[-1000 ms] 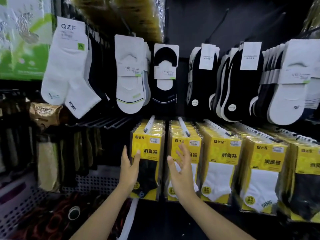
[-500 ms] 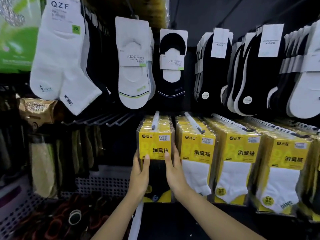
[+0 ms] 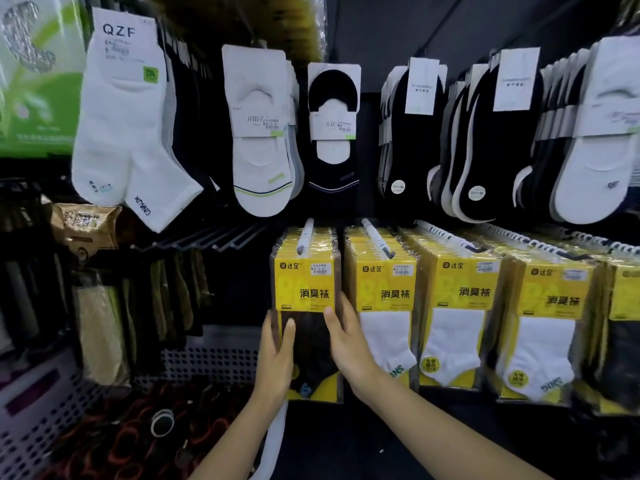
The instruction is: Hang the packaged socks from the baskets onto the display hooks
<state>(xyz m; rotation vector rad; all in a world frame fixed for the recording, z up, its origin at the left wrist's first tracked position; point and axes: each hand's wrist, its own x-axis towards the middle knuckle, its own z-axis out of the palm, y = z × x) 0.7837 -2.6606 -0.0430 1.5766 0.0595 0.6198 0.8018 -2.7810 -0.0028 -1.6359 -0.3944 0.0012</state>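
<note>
Yellow-carded sock pack holds a black sock.

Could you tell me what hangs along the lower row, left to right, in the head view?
Gold-brown packet → bare hooks → left hand → black-sock pack → right hand → first white-sock pack → second white-sock pack → third white-sock pack.

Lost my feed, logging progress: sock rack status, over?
Left hand and right hand grip black-sock pack by its sides. Pack on its hook, front of stack. White-sock pack tight against right hand.
</note>
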